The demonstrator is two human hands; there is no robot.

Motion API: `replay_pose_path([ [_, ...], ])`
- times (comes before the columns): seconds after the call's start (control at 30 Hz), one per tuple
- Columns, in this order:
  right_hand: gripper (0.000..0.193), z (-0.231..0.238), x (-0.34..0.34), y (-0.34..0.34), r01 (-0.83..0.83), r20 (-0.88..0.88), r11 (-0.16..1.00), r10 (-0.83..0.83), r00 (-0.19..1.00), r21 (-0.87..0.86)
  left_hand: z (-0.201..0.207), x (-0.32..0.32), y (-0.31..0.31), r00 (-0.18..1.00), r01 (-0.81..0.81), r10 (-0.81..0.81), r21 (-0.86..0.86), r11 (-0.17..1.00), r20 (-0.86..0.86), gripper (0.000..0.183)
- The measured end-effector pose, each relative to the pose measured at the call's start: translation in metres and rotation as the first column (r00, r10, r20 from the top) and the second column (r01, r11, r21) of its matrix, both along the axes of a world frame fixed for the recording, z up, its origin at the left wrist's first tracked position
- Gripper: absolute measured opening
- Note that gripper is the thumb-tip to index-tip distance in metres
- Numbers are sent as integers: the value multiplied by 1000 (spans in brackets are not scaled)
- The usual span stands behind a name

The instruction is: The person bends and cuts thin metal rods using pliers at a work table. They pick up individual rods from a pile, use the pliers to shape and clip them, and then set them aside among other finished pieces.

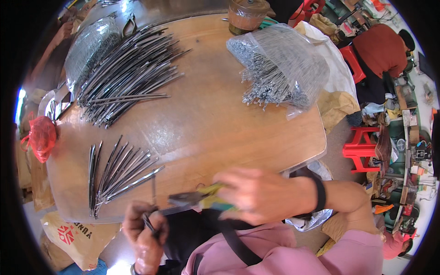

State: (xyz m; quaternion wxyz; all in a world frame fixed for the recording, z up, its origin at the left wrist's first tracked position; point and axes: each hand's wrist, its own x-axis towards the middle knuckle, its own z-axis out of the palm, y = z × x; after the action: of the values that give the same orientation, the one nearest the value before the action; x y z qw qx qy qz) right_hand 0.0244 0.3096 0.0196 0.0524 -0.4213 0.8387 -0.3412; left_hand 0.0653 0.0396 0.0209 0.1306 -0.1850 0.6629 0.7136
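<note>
My right hand [261, 195] grips a pair of pliers [195, 199] with yellow-green handles, its jaws pointing left just above the near edge of the wooden table [220, 123]. My left hand [144, 229] pinches a thin dark metal strip [149, 224] close to the plier jaws; a thin wire sticks up beside it. A small fan of similar long dark metal strips [117, 174] lies on the table just left of my hands. A much larger heap of the same strips [128, 73] lies at the far left.
A clear plastic bag of thin metal wires [279, 68] sits at the far right of the table, another bag [89, 46] at the far left. A brown pot [247, 13] stands at the back. A red bag [41, 137], red stools [362, 149] and a sack [73, 236] surround the table.
</note>
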Motion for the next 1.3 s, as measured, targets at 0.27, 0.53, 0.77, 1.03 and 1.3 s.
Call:
replay_pose_path([
  [0.27, 14, 9, -76, 71, 305, -658, 890, -7, 753, 339, -3, -35, -72, 829, -189, -460, -934, 302, -317, 30],
  [0.53, 16, 13, -73, 62, 309, -624, 917, -90, 776, 251, 40, -105, -72, 817, -107, -464, -881, 461, -342, 13],
  [0.77, 20, 19, -64, 50, 235, -589, 940, -46, 807, 248, 8, -202, -67, 569, -399, -783, -917, 4, -251, 24],
  [1.03, 26, 39, -57, 56, 412, -680, 882, -160, 716, 227, 14, -205, -85, 488, -405, -850, -914, -16, -201, 19],
  [1.3, 31, 63, -22, 44, 438, -658, 869, -193, 728, 230, 28, -192, -97, 465, -417, -878, -903, -103, -115, 15],
])
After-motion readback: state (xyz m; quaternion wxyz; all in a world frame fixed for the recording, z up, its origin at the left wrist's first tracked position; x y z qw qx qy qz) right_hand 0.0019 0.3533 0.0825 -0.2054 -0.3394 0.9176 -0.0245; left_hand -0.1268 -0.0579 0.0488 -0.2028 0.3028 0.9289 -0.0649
